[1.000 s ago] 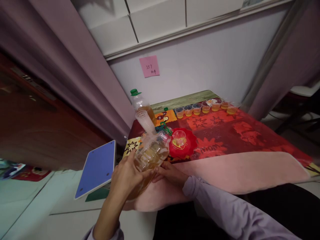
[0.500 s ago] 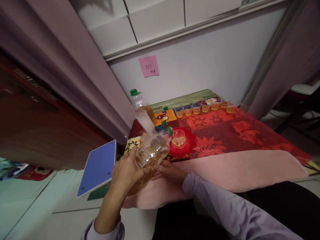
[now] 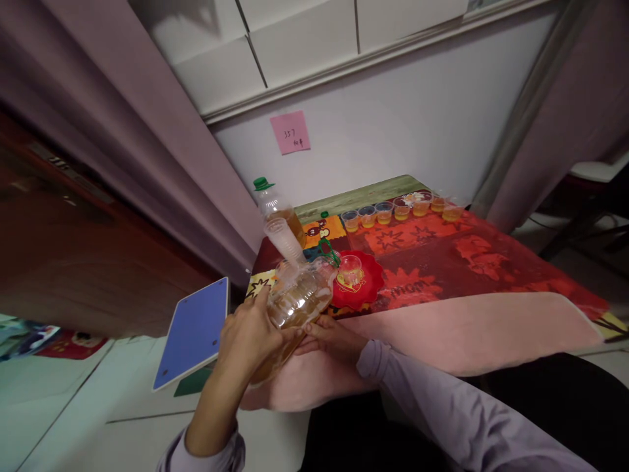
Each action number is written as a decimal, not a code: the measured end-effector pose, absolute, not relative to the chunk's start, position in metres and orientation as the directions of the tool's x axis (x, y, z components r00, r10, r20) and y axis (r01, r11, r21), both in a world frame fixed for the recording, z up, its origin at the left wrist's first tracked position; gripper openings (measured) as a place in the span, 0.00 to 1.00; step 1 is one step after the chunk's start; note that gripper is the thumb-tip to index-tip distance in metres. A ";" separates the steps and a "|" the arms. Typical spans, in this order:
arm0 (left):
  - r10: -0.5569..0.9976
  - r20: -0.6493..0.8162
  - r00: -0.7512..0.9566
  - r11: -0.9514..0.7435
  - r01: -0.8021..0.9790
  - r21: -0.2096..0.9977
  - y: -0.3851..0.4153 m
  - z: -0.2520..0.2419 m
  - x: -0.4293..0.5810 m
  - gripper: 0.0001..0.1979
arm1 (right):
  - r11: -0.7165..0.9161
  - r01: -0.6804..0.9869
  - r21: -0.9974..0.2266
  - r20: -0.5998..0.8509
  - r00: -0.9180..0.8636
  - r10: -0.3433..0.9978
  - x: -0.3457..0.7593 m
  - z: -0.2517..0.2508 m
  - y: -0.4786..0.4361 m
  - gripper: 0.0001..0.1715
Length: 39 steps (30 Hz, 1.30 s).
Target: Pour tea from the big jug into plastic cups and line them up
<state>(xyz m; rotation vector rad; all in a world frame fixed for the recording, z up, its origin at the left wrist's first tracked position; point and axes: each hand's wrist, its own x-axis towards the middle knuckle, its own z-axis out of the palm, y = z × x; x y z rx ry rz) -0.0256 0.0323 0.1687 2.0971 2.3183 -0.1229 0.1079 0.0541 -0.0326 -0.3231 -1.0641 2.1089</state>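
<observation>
A large clear bottle (image 3: pixel 297 301) of amber liquid lies tilted between my hands, its neck toward a clear plastic cup (image 3: pixel 350 267) on a red scalloped plate (image 3: pixel 369 288). My left hand (image 3: pixel 250 331) grips the bottle's near left side, fingers wrapped over it. Holding its lower right side is my right hand (image 3: pixel 331 337), with some fingers hidden beneath. A green ring handle (image 3: pixel 328 252) shows at the neck. Behind the bottle, a leaning stack of clear cups (image 3: pixel 284 240) stands out. Whether liquid is flowing is too small to tell.
A second bottle with a green cap (image 3: pixel 280 210) stands at the back left. Several cups of amber liquid (image 3: pixel 384 212) line the table's back edge. A loose green cap (image 3: pixel 324 214) lies near them. A blue board (image 3: pixel 194 331) is left of the table, and a pink note (image 3: pixel 290 132) hangs on the wall.
The view has shifted slightly. Both hands keep their hold on the tilted bottle, with no clear movement relative to the plate.
</observation>
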 end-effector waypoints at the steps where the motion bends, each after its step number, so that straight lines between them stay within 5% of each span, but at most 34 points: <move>1: 0.993 -0.066 -0.102 0.098 0.994 -0.055 0.033 0.169 -0.025 0.47 | -0.385 -0.505 -0.773 0.101 -0.696 0.711 0.108 -0.033 0.054 0.38; 39: 0.987 -0.124 -0.099 0.083 0.989 -0.126 0.036 0.186 -0.008 0.46 | -0.452 -0.574 -0.683 0.098 -0.685 0.721 0.104 -0.036 0.055 0.40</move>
